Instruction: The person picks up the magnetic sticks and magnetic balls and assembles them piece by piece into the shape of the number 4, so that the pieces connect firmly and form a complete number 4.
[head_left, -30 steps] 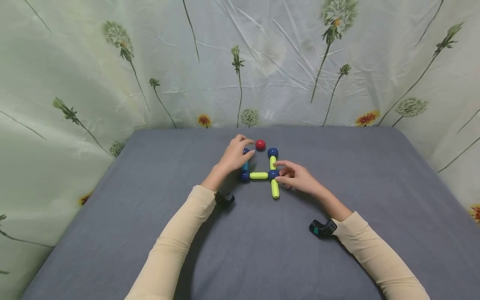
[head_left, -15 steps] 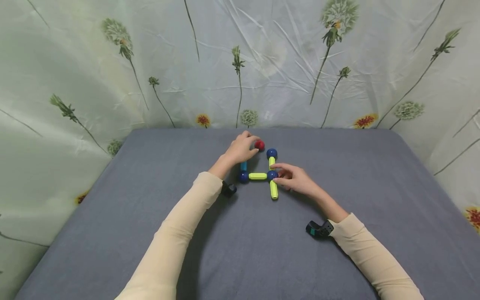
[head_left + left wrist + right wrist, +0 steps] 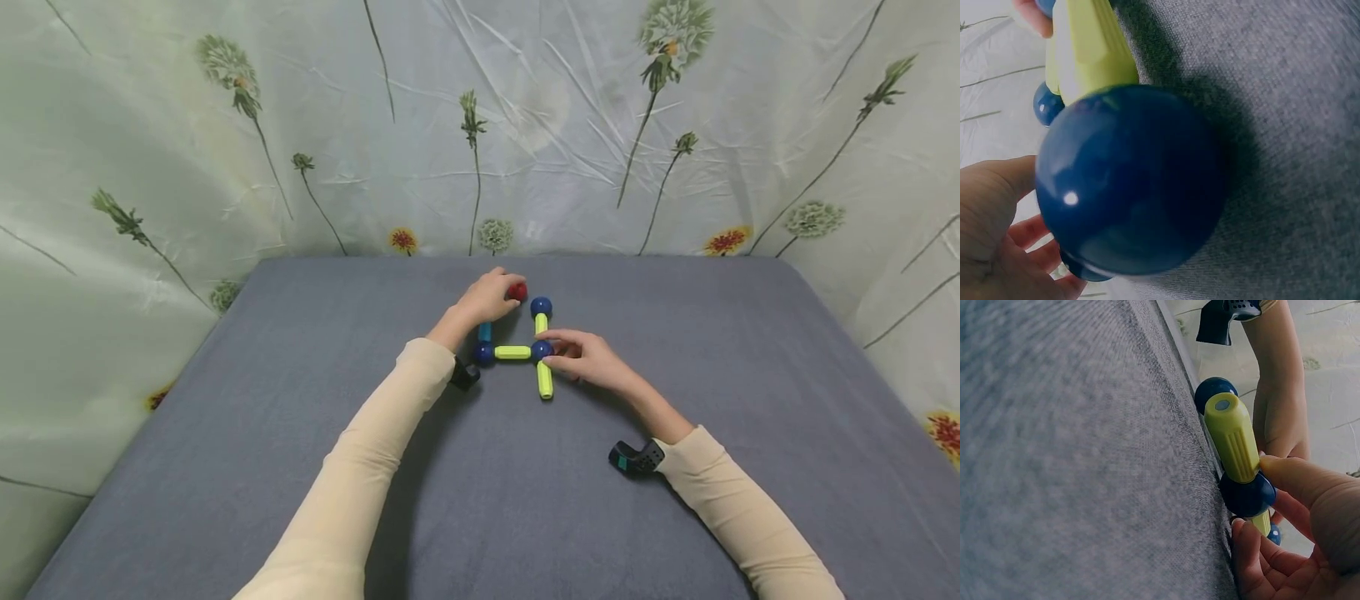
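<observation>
My left hand [image 3: 486, 300] holds a red ball [image 3: 517, 291] at the far side, with thumb and fingers around it. In the left wrist view a large blue ball [image 3: 1129, 181] hides much of that hand. My right hand [image 3: 588, 360] grips the blue ball [image 3: 542, 350] where several yellow rods meet; its thumb [image 3: 1297, 475] lies at the joint in the right wrist view. From there one yellow rod [image 3: 513, 352] runs left to a blue corner ball [image 3: 484, 352], one goes back to another blue ball [image 3: 541, 307], and one points forward, its end [image 3: 1227, 405] bare. A light-blue rod [image 3: 485, 332] extends back from the corner, partly under my left hand.
All of it lies on a grey cloth-covered table [image 3: 525, 500]. Behind hangs a pale curtain [image 3: 570, 125] printed with flowers. A black wrist device [image 3: 636, 457] sits on the right wrist, another [image 3: 465, 373] on the left.
My left hand has moved right, from above the blue ball at the light-blue rod's far end, and has closed around the red ball. My right hand stays at the joint.
</observation>
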A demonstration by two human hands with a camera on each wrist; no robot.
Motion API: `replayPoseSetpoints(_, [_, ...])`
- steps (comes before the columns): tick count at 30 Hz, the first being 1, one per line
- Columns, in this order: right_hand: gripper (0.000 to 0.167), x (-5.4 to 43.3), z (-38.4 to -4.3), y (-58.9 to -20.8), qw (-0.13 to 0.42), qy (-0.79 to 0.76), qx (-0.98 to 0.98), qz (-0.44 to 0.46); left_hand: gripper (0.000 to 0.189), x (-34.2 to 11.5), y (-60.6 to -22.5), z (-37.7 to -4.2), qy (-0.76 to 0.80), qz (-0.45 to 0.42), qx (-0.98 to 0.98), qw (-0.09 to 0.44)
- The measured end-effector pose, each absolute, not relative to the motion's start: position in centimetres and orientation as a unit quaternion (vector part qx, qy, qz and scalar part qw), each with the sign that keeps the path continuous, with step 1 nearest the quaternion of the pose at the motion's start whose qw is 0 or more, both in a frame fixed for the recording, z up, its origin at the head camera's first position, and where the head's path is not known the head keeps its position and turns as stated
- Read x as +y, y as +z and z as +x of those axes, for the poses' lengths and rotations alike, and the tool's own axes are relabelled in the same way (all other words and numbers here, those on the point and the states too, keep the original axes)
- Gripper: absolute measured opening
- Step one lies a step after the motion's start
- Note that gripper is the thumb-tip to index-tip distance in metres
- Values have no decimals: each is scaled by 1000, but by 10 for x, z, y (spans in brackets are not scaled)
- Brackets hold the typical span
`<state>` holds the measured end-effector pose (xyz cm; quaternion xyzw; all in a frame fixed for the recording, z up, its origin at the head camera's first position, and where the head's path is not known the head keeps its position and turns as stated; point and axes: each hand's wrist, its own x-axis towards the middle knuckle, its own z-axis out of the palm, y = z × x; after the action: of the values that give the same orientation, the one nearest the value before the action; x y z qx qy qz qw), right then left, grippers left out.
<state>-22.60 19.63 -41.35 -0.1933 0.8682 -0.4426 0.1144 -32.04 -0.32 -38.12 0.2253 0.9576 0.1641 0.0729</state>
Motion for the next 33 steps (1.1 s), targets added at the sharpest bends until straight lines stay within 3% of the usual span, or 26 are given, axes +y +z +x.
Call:
replayPoseSetpoints(18, [38, 198, -229, -415, 113, -449, 865, -194, 35, -7, -384, -321, 165, 244, 953, 77])
replayPoseSetpoints(33, [38, 197, -228, -415, 114, -453, 864, -191, 36, -14, -386, -317, 172, 248, 953, 34])
